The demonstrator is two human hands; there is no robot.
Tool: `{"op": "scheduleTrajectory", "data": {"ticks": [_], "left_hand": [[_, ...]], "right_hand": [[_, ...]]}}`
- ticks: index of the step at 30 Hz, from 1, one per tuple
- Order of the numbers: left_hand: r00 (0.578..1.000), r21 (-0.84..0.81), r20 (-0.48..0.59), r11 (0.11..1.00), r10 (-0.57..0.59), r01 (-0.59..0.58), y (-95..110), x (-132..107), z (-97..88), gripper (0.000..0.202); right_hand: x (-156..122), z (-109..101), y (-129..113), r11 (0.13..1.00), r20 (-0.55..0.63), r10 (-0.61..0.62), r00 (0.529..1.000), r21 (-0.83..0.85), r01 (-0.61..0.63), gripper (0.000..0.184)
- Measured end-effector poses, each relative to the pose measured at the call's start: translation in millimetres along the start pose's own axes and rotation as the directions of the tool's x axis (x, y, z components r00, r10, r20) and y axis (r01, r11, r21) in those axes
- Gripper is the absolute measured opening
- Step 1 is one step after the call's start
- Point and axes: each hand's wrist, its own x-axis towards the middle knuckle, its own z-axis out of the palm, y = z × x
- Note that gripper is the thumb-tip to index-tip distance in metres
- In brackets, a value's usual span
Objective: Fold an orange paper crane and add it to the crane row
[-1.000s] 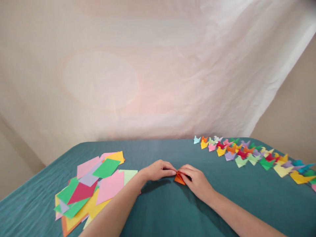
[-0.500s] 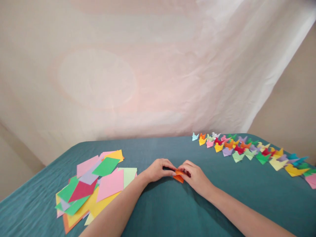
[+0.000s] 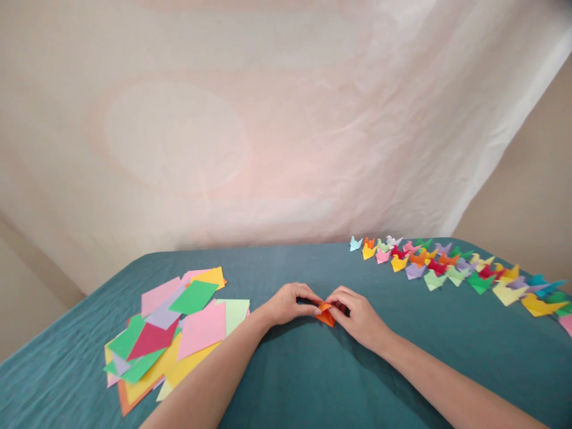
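Note:
Between my two hands is a small piece of folded orange paper point(image 3: 326, 319), close above the green cloth. My left hand point(image 3: 292, 304) pinches its left side between thumb and fingers. From the right, my right hand point(image 3: 353, 313) grips the upper right edge with thumb and fingertips. The fingers cover part of the paper, so its full shape is hidden. A lower orange flap shows below the fingertips.
A loose pile of coloured paper sheets point(image 3: 203, 330) lies on the left, partly behind my left forearm. Several folded paper birds point(image 3: 415, 271) stand in slanting rows at the right. Dark green cloth point(image 3: 286, 381) covers the table; a pale draped sheet point(image 3: 286, 131) hangs behind it.
Both hands keep hold of the orange paper. Its lower flap now appears a little more spread. The whole view has shifted slightly.

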Motion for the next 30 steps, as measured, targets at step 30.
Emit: {"op": "scheduleTrajectory", "data": {"ticks": [30], "left_hand": [[0.998,-0.033,-0.065,0.999,-0.026,0.024,9.4,0.3,6.4,0.028]], "right_hand": [[-0.2,-5.0,3.5,0.99,0.039,-0.119,0.992,-0.074,0.122,0.022]]}}
